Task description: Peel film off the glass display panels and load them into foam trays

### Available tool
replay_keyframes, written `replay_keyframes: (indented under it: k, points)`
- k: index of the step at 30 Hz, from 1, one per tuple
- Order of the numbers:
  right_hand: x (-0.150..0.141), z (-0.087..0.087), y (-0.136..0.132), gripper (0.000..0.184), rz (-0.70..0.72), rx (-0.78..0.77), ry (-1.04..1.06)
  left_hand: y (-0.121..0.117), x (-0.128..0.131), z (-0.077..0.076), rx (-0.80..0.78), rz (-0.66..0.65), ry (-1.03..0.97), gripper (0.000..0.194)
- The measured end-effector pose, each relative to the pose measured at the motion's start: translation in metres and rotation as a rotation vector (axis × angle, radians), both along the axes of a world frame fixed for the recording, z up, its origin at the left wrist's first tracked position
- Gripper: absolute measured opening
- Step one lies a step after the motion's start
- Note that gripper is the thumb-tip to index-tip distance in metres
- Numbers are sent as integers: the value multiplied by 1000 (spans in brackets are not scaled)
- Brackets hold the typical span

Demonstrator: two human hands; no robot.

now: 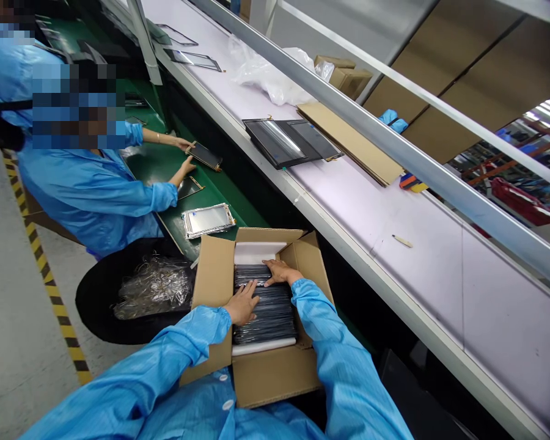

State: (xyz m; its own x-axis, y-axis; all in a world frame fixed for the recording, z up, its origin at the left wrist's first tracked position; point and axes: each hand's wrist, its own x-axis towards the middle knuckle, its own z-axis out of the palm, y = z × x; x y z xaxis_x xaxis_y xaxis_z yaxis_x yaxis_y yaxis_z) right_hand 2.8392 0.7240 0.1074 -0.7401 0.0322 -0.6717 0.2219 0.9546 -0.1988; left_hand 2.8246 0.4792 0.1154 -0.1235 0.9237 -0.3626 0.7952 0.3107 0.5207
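Cardboard box [275, 374]: dark panels [269, 318] upright between white pads [260, 252] at far and near edges. Left hand [244, 302] by left edge, right hand [278, 272] toward far right corner; both unclenched, fingers spread on panels.

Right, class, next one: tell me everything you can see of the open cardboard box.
The cardboard box is plain brown and open-topped, its flaps spread outward. White, foam-like pieces line its near and far ends; between them, thin dark panels stand tightly packed on edge. It sits upright in front of the person, near the green bench; its support is hidden. The left hand and right hand are at the panels.
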Motion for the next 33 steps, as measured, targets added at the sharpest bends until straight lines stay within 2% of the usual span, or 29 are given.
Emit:
replay_keyframes:
  k: [6,13,15,19,23,25,27,30,33]
  points:
    - [4,-4,-25,115,126,94,110,-6,7,2,8,-14,28,64]
    - [-4,-9,-40,122,126,215,181,-18,34,-1,-65,-61,89,84]
    - [-4,-7,-41,113,130,233,212,-19,36,-2,-59,-68,95,84]
    - [1,-4,-45,82,144,261,240,-24,32,-4,-22,-58,38,81]
    - [5,4,-48,76,138,289,259,-34,29,0,17,-51,-71,73]
    - [5,15,-49,73,141,309,275,-38,31,5,21,-58,-94,71]
    - [7,35,-50,70,138,332,308,-42,34,11,20,-67,-130,70]
    - [14,80,-55,66,77,345,372,-47,39,20,44,3,-260,72]
    - [35,134,-69,66,-97,306,470,-51,44,24,74,187,-530,88]
